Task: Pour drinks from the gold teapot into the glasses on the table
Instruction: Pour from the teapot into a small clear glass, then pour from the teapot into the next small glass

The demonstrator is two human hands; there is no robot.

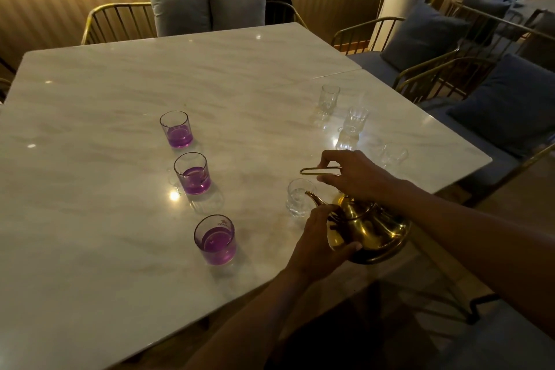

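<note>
The gold teapot (368, 230) is near the table's right front edge, its spout (313, 198) pointing left beside a small clear glass (298, 197). My right hand (356, 176) grips the thin gold handle (315, 170) above the pot. My left hand (321, 242) cups the pot's left side, thumb under its belly. Three tumblers holding purple drink stand in a line to the left: far (175, 129), middle (192, 173), near (215, 239). Clear small glasses stand further back on the right (329, 97), (356, 120), (393, 156).
The white marble table (120, 99) spreads wide to the left and back. Gold wire chairs with grey cushions (207, 7) stand behind it, and darker cushioned chairs (510, 105) crowd the right side. The table's front edge runs just below the teapot.
</note>
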